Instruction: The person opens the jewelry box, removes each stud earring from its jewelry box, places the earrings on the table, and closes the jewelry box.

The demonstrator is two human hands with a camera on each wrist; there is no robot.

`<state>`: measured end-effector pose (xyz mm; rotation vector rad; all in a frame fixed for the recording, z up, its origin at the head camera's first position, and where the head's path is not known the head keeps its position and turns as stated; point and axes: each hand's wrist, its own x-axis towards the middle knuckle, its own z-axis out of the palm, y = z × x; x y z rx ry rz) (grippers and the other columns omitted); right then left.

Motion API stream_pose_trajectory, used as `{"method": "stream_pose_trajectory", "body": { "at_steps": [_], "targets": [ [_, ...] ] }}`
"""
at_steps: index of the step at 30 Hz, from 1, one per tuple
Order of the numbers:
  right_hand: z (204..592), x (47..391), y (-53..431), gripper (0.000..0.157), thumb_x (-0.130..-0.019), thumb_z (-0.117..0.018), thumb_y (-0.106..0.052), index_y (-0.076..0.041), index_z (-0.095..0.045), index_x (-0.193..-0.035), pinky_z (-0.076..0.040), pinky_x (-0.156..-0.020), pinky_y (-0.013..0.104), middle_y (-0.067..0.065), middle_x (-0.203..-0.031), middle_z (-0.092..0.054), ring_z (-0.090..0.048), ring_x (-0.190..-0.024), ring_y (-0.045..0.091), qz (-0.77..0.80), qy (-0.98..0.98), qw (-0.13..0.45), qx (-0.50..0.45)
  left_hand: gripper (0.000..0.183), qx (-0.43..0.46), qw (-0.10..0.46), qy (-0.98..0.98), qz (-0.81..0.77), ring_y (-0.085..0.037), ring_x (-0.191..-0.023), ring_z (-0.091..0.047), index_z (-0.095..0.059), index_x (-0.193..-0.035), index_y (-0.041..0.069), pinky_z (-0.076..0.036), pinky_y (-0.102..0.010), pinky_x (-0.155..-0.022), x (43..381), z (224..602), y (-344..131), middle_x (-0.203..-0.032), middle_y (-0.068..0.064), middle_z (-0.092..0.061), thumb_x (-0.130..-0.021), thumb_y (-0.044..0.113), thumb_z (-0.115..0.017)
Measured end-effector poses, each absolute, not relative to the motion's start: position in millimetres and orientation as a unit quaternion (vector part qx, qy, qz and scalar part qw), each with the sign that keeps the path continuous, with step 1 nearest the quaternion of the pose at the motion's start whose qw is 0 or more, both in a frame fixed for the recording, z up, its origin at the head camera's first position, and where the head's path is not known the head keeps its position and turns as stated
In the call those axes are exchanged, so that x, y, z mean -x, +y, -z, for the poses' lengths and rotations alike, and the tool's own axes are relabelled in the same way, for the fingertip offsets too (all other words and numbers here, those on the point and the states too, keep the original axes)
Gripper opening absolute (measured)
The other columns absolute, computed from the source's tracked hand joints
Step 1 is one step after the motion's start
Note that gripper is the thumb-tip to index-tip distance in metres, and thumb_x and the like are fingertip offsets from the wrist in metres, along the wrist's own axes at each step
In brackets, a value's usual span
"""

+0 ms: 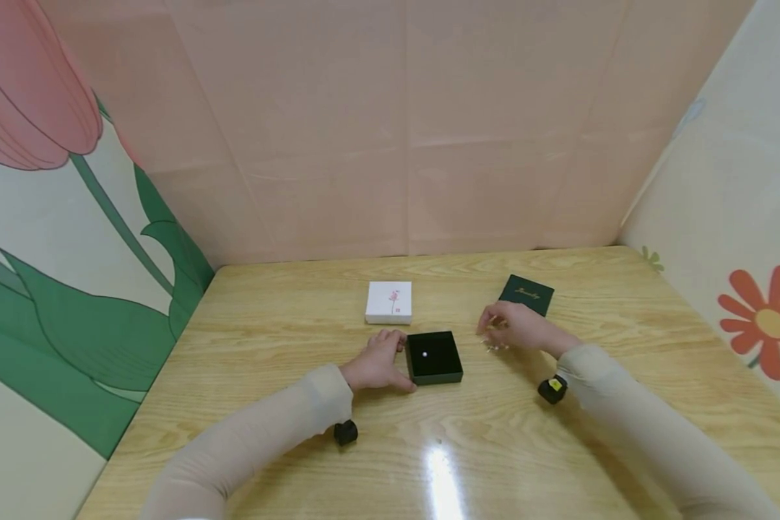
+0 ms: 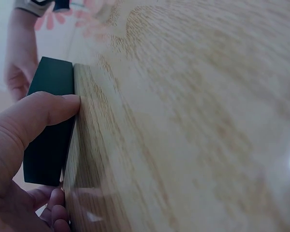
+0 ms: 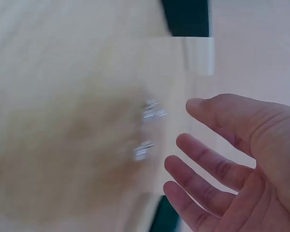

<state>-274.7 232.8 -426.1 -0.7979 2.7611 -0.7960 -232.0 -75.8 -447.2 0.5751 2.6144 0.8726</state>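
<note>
My left hand (image 1: 375,362) holds the left side of an open dark green jewelry box (image 1: 438,379), with the thumb at its near corner and the fingers at its far corner. On the black lining inside sits a small white, pearl-like piece (image 1: 425,354). In the left wrist view the thumb (image 2: 48,107) lies across the box's side wall (image 2: 46,154). To the right, my right hand (image 1: 520,326) hovers over several small shiny jewelry pieces (image 1: 496,349). The right wrist view shows its fingers spread and bare, apart from the blurred pieces (image 3: 147,111).
Behind the green box stands a white box (image 1: 388,302) with a pink flower print. A dark green lid (image 1: 528,292) with gold lettering lies just beyond my right hand, partly covered by it. The wooden table (image 1: 286,310) meets a pink backdrop at its far edge.
</note>
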Motion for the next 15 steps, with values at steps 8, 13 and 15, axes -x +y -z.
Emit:
{"method": "stream_pose_trajectory", "body": {
  "at_steps": [8, 13, 15],
  "targets": [
    [398, 271, 217, 0.015, -0.092, -0.063, -0.009, -0.008, -0.064, -0.107, -0.047, -0.093, 0.054, 0.011, -0.115, -0.064, -0.06, -0.11, 0.037, 0.283, 0.916, 0.051, 0.279, 0.08, -0.204, 0.165, 0.914, -0.31, -0.024, -0.11, -0.042, -0.046, -0.13, 0.008, -0.038, -0.04, -0.095, 232, 447, -76, -0.12, -0.007, -0.048, -0.066, 0.032, -0.088],
    [388, 265, 199, 0.015, -0.092, -0.065, -0.012, -0.011, -0.065, -0.106, -0.046, -0.094, 0.054, 0.007, -0.114, -0.064, -0.059, -0.111, 0.033, 0.3, 0.907, 0.05, 0.291, 0.08, -0.205, 0.165, 0.914, -0.308, -0.024, -0.11, -0.042, -0.046, -0.13, 0.008, -0.038, -0.039, -0.095, 232, 447, -76, -0.12, -0.007, -0.048, -0.067, 0.032, -0.088],
    [387, 262, 190, 0.016, -0.092, -0.066, -0.013, -0.01, -0.065, -0.107, -0.045, -0.095, 0.055, 0.006, -0.114, -0.063, -0.058, -0.112, 0.032, 0.306, 0.904, 0.058, 0.294, 0.081, -0.203, 0.165, 0.915, -0.307, -0.024, -0.111, -0.042, -0.046, -0.13, 0.008, -0.038, -0.04, -0.095, 232, 446, -76, -0.12, -0.007, -0.048, -0.066, 0.032, -0.088]
  ]
}}
